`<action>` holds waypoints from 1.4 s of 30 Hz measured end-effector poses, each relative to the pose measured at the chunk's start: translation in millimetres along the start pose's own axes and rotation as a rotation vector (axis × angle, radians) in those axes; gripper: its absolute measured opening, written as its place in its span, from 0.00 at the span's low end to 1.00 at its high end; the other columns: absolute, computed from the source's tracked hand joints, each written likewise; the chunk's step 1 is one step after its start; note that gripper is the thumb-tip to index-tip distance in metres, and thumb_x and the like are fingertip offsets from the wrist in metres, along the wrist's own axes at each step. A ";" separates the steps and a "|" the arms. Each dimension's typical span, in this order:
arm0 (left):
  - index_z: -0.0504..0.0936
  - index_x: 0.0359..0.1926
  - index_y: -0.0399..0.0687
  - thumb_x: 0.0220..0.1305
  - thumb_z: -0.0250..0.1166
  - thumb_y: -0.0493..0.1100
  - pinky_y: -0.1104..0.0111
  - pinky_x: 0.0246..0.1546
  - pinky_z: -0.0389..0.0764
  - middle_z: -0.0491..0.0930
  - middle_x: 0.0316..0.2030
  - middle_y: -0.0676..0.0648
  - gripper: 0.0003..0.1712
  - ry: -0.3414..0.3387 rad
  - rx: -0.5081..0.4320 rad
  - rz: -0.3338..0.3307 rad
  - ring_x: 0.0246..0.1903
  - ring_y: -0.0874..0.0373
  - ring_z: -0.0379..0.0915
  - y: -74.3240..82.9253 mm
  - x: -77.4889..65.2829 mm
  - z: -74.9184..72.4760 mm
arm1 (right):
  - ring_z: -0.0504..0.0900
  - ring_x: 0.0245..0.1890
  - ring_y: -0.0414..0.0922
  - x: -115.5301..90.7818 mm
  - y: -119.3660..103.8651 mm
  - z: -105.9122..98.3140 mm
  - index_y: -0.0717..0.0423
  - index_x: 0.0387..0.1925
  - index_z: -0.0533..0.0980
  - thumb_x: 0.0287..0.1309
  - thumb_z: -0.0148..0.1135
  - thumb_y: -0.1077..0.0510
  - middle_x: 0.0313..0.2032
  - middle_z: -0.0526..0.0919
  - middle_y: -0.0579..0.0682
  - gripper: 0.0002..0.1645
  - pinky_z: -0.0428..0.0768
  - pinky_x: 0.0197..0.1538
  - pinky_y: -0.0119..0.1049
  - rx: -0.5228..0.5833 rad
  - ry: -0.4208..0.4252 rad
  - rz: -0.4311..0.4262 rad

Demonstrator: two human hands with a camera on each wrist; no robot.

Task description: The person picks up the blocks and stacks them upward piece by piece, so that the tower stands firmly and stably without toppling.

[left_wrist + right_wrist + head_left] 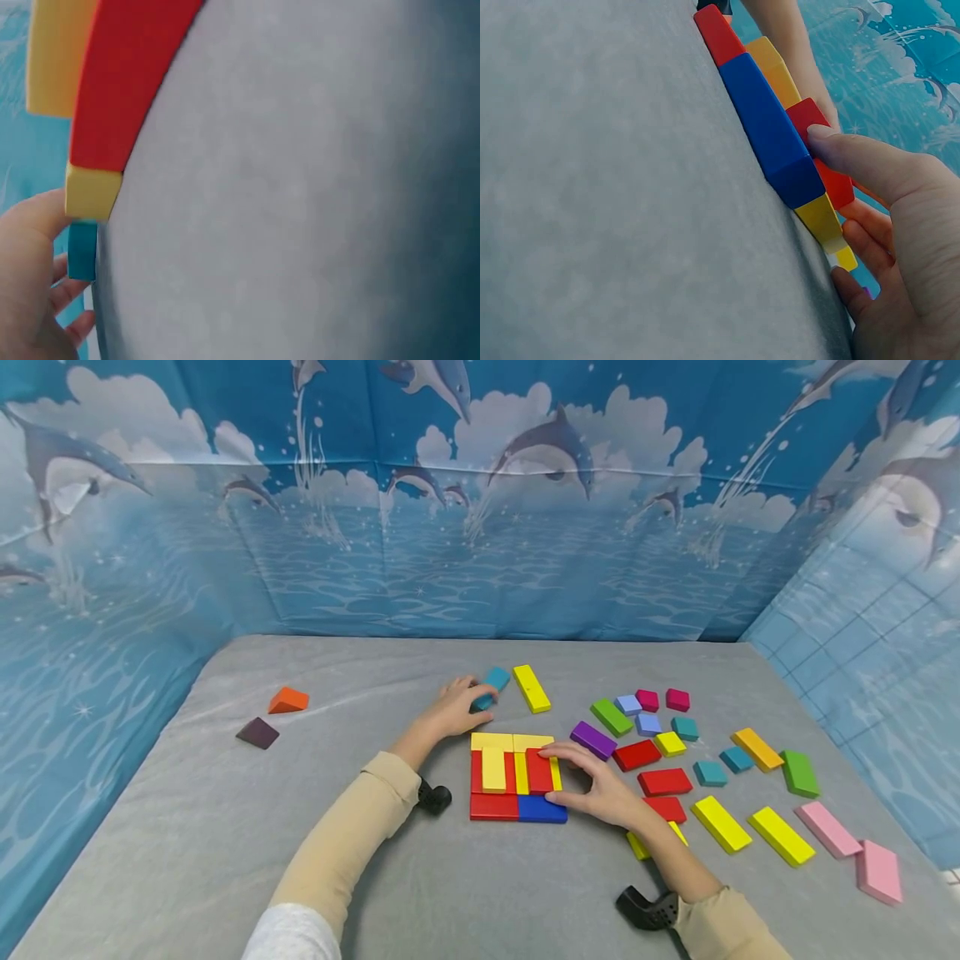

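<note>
My left hand (455, 707) holds a teal block (497, 679) behind the flat assembly, fingers curled over its near end and thumb close beside it. The left wrist view shows this teal block (82, 251) by the fingers, below a yellow block's end (93, 193). My right hand (596, 785) pinches a red block (537, 772) on top of the assembly's right side, thumb at the near end and fingers at the far end. A yellow block (492, 769) lies on the left part. Along the front are a red block (493, 807) and a blue block (542, 809).
A yellow block (532, 688) lies beside the teal one. Many loose blocks spread to the right, including a purple block (593, 740) and a pink block (879, 872). Far left are an orange wedge (288, 700) and a dark block (258, 733). A dolphin-print curtain (480, 552) backs the table.
</note>
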State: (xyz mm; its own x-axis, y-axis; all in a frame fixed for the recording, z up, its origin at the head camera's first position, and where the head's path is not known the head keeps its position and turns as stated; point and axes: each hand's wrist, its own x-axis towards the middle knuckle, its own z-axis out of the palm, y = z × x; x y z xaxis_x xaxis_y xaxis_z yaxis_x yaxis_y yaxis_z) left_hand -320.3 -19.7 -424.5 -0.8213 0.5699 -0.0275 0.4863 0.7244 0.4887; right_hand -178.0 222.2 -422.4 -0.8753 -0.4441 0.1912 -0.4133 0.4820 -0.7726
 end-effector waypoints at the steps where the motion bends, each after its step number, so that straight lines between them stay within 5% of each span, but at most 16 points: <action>1: 0.72 0.56 0.57 0.64 0.58 0.49 0.50 0.59 0.55 0.62 0.61 0.42 0.19 0.025 -0.027 0.009 0.61 0.46 0.54 -2.1 -1.3 0.7 | 0.64 0.56 0.52 0.0 -4.5 -0.9 0.61 0.56 0.69 0.48 0.66 0.65 0.57 0.69 0.58 0.31 0.70 0.53 0.46 0.003 -0.002 0.003; 7: 0.67 0.61 0.44 0.58 0.64 0.42 0.54 0.55 0.64 0.68 0.57 0.40 0.30 0.185 -0.176 -0.021 0.55 0.47 0.64 -9.3 -6.9 4.3 | 0.64 0.56 0.52 0.4 -15.9 -3.0 0.62 0.56 0.69 0.48 0.66 0.65 0.57 0.68 0.59 0.31 0.70 0.54 0.48 0.006 -0.009 0.011; 13: 0.77 0.47 0.34 0.53 0.67 0.38 0.60 0.42 0.72 0.75 0.42 0.38 0.20 0.317 -0.285 -0.061 0.40 0.49 0.69 -14.4 -11.3 8.1 | 0.64 0.57 0.51 0.7 -15.2 -2.1 0.62 0.56 0.69 0.48 0.66 0.64 0.57 0.68 0.59 0.31 0.70 0.54 0.50 0.008 -0.005 0.016; 19: 0.76 0.49 0.31 0.56 0.64 0.35 0.60 0.41 0.72 0.73 0.42 0.37 0.19 0.375 -0.424 -0.050 0.39 0.49 0.68 -19.5 -23.1 5.4 | 0.64 0.57 0.51 0.9 -17.2 -1.6 0.61 0.56 0.68 0.48 0.66 0.64 0.58 0.68 0.59 0.31 0.70 0.54 0.49 0.006 -0.008 0.033; 23: 0.76 0.51 0.35 0.57 0.64 0.38 0.60 0.43 0.73 0.73 0.44 0.39 0.20 0.339 -0.463 0.001 0.40 0.50 0.70 -15.3 -33.9 0.5 | 0.65 0.57 0.52 0.9 -18.6 -2.0 0.62 0.58 0.67 0.48 0.67 0.63 0.58 0.68 0.59 0.34 0.70 0.54 0.50 -0.010 -0.007 0.052; 34: 0.77 0.50 0.36 0.57 0.65 0.39 0.59 0.45 0.74 0.74 0.44 0.42 0.20 0.103 -0.451 0.234 0.41 0.52 0.69 15.4 -67.1 -0.7 | 0.63 0.59 0.57 2.6 -17.9 -3.2 0.63 0.65 0.52 0.49 0.65 0.65 0.59 0.65 0.62 0.45 0.65 0.55 0.59 0.089 -0.004 0.053; 42: 0.77 0.50 0.37 0.57 0.65 0.38 0.67 0.45 0.75 0.74 0.45 0.43 0.20 0.018 -0.421 0.228 0.42 0.54 0.70 29.3 -72.8 2.3 | 0.65 0.58 0.54 1.6 -18.6 -3.8 0.62 0.65 0.55 0.51 0.64 0.62 0.59 0.66 0.59 0.42 0.68 0.55 0.54 0.033 0.001 0.073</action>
State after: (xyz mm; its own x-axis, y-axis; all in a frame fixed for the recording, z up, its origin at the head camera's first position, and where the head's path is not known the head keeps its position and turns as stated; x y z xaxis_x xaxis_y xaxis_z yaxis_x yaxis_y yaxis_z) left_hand -245.5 -39.1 -410.3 -0.7145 0.6864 0.1352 0.4950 0.3595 0.7911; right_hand -172.6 215.4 -405.4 -0.9030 -0.4081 0.1344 -0.3402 0.4879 -0.8039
